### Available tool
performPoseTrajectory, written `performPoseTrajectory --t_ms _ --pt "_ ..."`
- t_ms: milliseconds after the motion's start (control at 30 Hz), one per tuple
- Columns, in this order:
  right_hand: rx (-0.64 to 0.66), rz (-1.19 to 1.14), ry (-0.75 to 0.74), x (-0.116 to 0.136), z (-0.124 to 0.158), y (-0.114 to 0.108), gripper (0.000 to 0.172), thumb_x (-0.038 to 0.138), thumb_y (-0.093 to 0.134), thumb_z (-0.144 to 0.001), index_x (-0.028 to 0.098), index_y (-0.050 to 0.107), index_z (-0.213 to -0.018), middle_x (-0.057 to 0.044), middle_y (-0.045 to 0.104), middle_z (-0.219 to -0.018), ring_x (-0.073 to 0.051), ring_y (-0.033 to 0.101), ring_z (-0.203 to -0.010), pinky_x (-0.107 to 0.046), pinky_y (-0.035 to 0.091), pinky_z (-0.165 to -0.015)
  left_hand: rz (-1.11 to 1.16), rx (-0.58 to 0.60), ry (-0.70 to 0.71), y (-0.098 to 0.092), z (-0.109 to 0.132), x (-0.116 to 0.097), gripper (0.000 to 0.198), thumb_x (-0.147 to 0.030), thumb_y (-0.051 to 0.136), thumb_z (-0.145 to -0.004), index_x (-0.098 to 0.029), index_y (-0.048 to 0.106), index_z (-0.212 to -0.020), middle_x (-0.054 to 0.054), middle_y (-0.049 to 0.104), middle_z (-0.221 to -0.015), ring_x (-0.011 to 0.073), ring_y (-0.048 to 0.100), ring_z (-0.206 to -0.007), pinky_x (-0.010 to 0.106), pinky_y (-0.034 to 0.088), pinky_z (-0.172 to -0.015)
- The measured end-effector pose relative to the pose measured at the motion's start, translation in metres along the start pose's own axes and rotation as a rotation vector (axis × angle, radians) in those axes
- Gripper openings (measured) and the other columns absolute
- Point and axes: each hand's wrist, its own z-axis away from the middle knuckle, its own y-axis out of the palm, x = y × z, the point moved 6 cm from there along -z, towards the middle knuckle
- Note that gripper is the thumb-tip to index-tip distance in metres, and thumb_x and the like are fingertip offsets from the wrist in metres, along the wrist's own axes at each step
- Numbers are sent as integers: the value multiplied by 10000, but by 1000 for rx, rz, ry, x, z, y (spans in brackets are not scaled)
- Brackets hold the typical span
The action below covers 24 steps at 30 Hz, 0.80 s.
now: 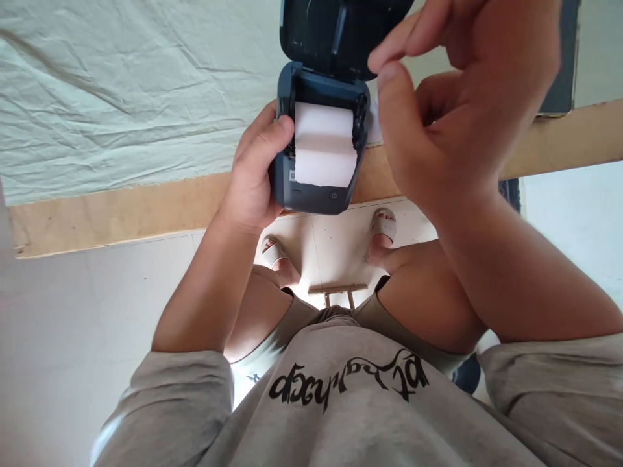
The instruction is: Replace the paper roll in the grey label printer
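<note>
My left hand (256,172) is closed round the left side of a small dark portable label printer (318,200), thumb on its rim. The printer is held above the table edge with its black lid (316,32) swung up. Inside lies a white paper roll (325,130), its loose end with a ragged edge hanging over the front. My right hand (452,110) is at the lid's lower right corner, thumb and forefinger tips brought together. Whether they grip the lid or something small is hidden.
A pale wrinkled cloth (121,97) covers the table, whose wooden edge (121,207) runs across the view. A dark flat object (559,71) lies at the right. Below are my legs, sandals and a wooden stool bar (338,288).
</note>
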Motion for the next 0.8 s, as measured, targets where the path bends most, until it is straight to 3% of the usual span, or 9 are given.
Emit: performPoseTrajectory --t_ms 100,233,333,433,533,633,700,733,800 --pt "99 297 -119 6 -1 11 206 262 363 -832 201 543 -910 22 598 -889 -78 525 -683 -243 332 -604 -71 26 7 0 -2 1 204 -396 493 -750 -256 593 -860 51 559 -784 189 520 -676 296 343 -529" --pt "353 511 -62 6 -4 27 195 315 423 -791 289 536 -948 33 603 -853 -135 530 -694 -251 165 -555 -168 63 50 -1 -5 2 295 -490 475 -728 -268 602 -875 67 547 -774 240 557 -729 291 330 -490" --pt "474 505 -29 7 -5 31 258 364 449 -777 306 508 -1021 7 611 -860 -159 532 -692 -255 146 -554 -186 91 49 -2 -5 2 275 -470 501 -727 -260 599 -874 63 541 -771 235 551 -719 290 332 -497" --pt "517 386 -32 8 -4 27 349 361 510 -741 318 479 -1087 21 616 -910 -175 555 -756 -264 258 -577 -168 85 75 -1 -2 -1 219 -416 489 -760 -257 612 -847 56 554 -773 212 544 -710 291 340 -516" --pt "460 174 -64 10 -1 14 370 309 589 -683 271 524 -1045 44 612 -906 -121 552 -731 -283 382 -677 -114 61 85 3 1 -5 210 -386 511 -775 -262 621 -902 34 583 -809 187 549 -720 287 387 -570" --pt "354 -265 -38 -3 0 -2 382 246 607 -647 211 559 -1025 11 584 -961 -105 550 -750 -246 404 -583 -98 3 53 3 2 -6 181 -365 504 -802 -269 618 -904 12 600 -835 169 564 -737 280 419 -612" --pt "206 -587 97 -31 -3 -10 360 247 569 -658 181 568 -1012 -21 562 -953 -115 554 -769 -250 411 -553 -104 -6 24 4 2 -5 179 -371 492 -807 -271 613 -892 11 608 -878 181 579 -781 283 433 -616" --pt "48 -680 156 -50 -4 -16 288 277 567 -624 175 577 -892 -22 530 -848 -98 533 -702 -241 391 -509 -101 -8 10 4 2 -4 183 -378 485 -807 -272 607 -894 11 613 -899 190 583 -809 286 442 -620" --pt "-9 -746 281 -86 -2 -12 247 386 501 -600 177 505 -732 -28 433 -722 -86 489 -619 -238 351 -441 -88 -10 -9 3 1 -3 191 -381 482 -806 -274 592 -919 9 618 -924 197 582 -839 284 457 -628"
